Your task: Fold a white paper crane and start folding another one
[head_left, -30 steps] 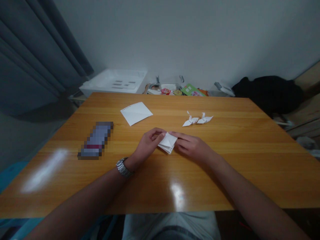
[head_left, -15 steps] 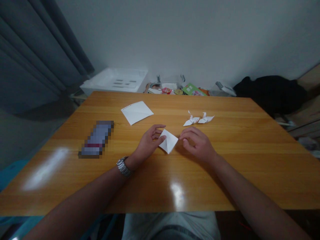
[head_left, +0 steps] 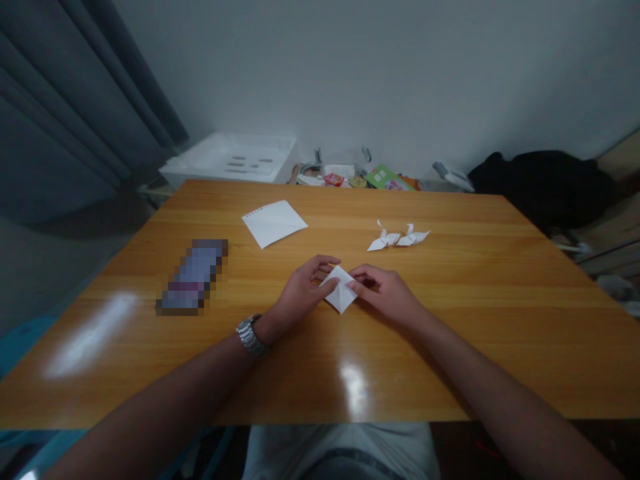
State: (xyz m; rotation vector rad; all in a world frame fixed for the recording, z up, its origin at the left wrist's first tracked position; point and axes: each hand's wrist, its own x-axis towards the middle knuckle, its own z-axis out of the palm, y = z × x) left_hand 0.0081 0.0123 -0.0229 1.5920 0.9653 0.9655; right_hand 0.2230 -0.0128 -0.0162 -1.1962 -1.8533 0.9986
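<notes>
A small white folded paper [head_left: 341,297] shaped like a diamond is held just above or on the wooden table, one corner pointing toward me. My left hand [head_left: 309,288] grips its left corner, thumb on top and fingers behind. At the right corner my right hand [head_left: 384,291] pinches the paper, its thumb on the front face. The fingertips behind the paper are partly hidden. Beyond my right hand lie two white origami cranes, a left one [head_left: 384,241] and a right one [head_left: 412,236], close together.
A white sheet [head_left: 275,224] with a perforated edge lies at the back left of the table [head_left: 450,373]. A blurred-out phone-like device [head_left: 194,277] is on the left. Behind the table stand a white plastic tray [head_left: 200,163] and a green booklet [head_left: 387,179] among clutter.
My right hand has come left and taken hold of the paper's right corner. The paper and my left hand have shifted slightly toward me and to the right.
</notes>
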